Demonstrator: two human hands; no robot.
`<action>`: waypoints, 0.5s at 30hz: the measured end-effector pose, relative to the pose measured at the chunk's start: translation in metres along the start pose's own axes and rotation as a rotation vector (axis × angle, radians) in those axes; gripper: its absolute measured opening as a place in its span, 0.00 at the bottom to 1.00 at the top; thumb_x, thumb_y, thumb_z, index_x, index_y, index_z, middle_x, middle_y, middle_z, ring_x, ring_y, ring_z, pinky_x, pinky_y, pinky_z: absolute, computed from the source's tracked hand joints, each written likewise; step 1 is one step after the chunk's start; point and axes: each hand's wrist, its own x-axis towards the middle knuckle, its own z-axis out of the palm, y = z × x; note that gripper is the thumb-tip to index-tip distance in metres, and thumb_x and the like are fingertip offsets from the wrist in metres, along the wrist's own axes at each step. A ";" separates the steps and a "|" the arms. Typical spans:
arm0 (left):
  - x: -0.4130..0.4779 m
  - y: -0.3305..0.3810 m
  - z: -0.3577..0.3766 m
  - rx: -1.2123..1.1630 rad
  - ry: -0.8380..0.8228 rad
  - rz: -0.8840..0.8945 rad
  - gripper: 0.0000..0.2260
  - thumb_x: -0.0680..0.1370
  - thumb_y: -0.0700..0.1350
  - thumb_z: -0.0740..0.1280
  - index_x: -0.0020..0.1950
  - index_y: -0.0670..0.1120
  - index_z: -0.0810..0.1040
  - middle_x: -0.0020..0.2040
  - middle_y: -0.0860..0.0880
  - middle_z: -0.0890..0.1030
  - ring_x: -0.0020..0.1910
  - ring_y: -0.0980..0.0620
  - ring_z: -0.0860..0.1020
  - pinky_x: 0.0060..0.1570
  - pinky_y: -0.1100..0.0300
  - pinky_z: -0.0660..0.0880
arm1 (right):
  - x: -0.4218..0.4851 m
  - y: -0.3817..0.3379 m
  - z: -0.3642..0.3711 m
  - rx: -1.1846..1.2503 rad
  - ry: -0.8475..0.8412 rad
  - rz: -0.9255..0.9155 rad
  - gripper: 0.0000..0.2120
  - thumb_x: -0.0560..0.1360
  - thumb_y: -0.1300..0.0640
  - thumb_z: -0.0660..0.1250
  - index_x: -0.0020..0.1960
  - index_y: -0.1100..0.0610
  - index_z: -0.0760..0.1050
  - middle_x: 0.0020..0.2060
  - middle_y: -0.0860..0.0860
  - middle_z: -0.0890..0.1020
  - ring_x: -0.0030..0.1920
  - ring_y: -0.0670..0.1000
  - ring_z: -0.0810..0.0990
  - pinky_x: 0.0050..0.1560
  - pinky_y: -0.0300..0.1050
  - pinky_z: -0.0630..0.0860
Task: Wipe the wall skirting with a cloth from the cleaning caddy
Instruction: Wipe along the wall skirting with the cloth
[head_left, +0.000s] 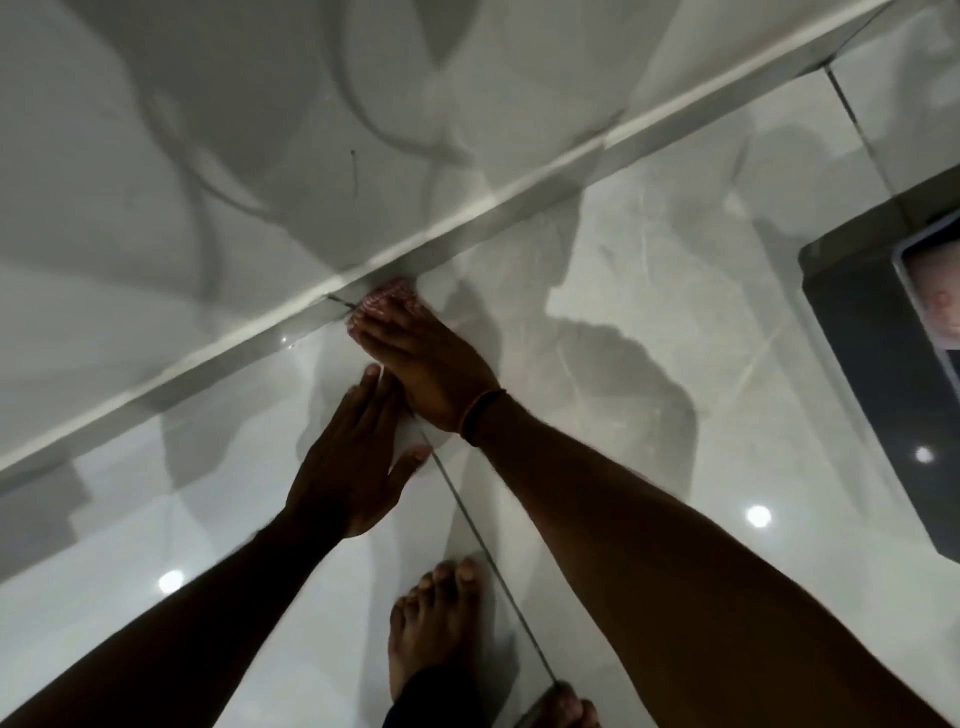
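Note:
The pale skirting (498, 208) runs diagonally from lower left to upper right, between the white wall and the glossy tiled floor. My right hand (415, 364) presses a pink patterned cloth (387, 299) against the skirting; only the cloth's far end shows past my fingertips. My left hand (353, 452) lies flat on the floor tile just below it, fingers spread, holding nothing. A thin band sits on my right wrist.
My bare feet (436, 618) stand on the floor near the bottom centre. A dark object (872, 364) with a light-rimmed tray lies at the right edge. Grout lines cross the shiny tiles, which reflect ceiling lights.

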 end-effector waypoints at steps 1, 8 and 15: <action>-0.001 -0.002 0.000 0.011 -0.006 0.004 0.37 0.80 0.69 0.44 0.81 0.50 0.37 0.83 0.48 0.41 0.83 0.49 0.38 0.82 0.51 0.45 | 0.003 0.004 0.000 -0.023 -0.030 -0.048 0.30 0.79 0.62 0.50 0.80 0.59 0.66 0.80 0.57 0.69 0.82 0.60 0.64 0.83 0.62 0.59; 0.000 -0.013 0.006 0.013 0.033 0.048 0.38 0.82 0.68 0.47 0.85 0.47 0.44 0.86 0.48 0.42 0.85 0.50 0.39 0.82 0.51 0.48 | -0.010 0.048 -0.026 -0.164 -0.005 0.028 0.32 0.77 0.67 0.60 0.80 0.54 0.66 0.79 0.52 0.70 0.82 0.56 0.64 0.84 0.59 0.58; -0.002 -0.006 0.006 0.008 0.009 0.009 0.41 0.78 0.73 0.40 0.83 0.50 0.38 0.85 0.47 0.40 0.84 0.48 0.37 0.82 0.50 0.46 | 0.010 0.014 -0.025 -0.081 -0.181 -0.101 0.32 0.79 0.63 0.54 0.83 0.54 0.61 0.83 0.52 0.64 0.84 0.55 0.58 0.84 0.57 0.56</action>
